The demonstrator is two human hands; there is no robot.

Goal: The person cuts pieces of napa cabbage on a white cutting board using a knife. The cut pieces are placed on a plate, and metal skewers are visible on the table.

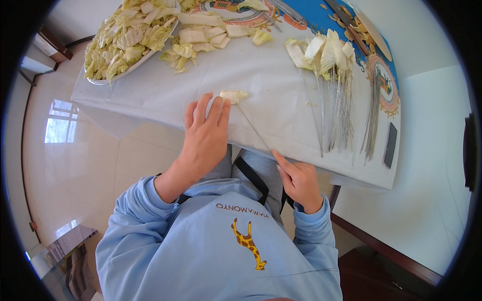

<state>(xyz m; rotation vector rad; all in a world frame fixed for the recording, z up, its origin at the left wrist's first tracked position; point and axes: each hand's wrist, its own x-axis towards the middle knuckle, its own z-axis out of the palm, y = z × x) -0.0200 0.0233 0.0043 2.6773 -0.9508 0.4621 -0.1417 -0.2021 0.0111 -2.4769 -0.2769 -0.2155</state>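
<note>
A pale piece of Chinese cabbage (234,96) lies on the white table cover. The fingertips of my left hand (206,129) reach its left end; the hand is flat with fingers apart, and how firmly they touch is hidden. A thin metal skewer (253,126) runs from the cabbage's lower edge toward the table's front edge. My right hand (299,178) grips the skewer's near end, its index finger extended along it. To the right, several skewers (339,116) carry cabbage pieces (331,52) at their far ends.
A heaped white bowl (130,71) of cut cabbage stands at the table's back left. Loose cabbage pieces (203,35) lie beside it. Bare skewers (372,113) and a dark flat bar (390,145) lie at right. A knife (348,24) rests at the back right. The table's edge (162,122) fronts me.
</note>
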